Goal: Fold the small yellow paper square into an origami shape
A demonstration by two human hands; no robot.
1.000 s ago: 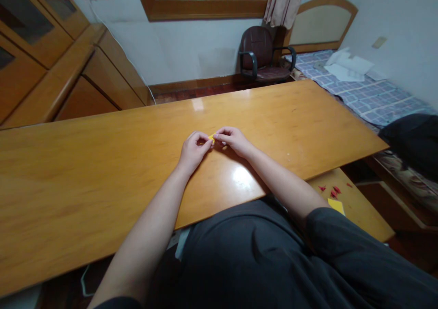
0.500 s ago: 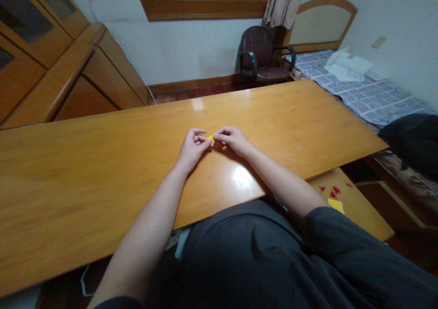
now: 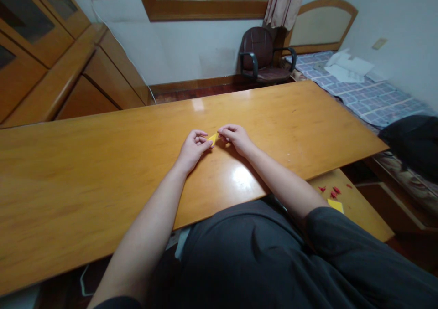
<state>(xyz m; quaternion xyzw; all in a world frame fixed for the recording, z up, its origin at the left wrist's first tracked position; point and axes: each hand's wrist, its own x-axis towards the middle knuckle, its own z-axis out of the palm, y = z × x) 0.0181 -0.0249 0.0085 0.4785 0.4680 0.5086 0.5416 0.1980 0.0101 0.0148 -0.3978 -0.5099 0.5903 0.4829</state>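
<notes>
A small piece of folded yellow paper (image 3: 212,139) is between my two hands, just above the tabletop. My left hand (image 3: 194,148) pinches its left side between thumb and fingers, the other fingers curled. At the paper's upper right point is my right hand (image 3: 235,138), thumb and forefinger pinched there. Fingertips cover part of the paper, so its full folded shape is hidden.
The glossy wooden table (image 3: 102,163) spans the view. Below its right edge, a lower wooden board (image 3: 362,208) bears several small red folded-paper pieces (image 3: 335,192) and yellow paper sheets (image 3: 336,205). Beyond stand a brown armchair (image 3: 258,54) and a bed (image 3: 362,95).
My right hand has shifted slightly right, away from my left hand. More of the yellow paper shows between them. My left hand stays nearly in place.
</notes>
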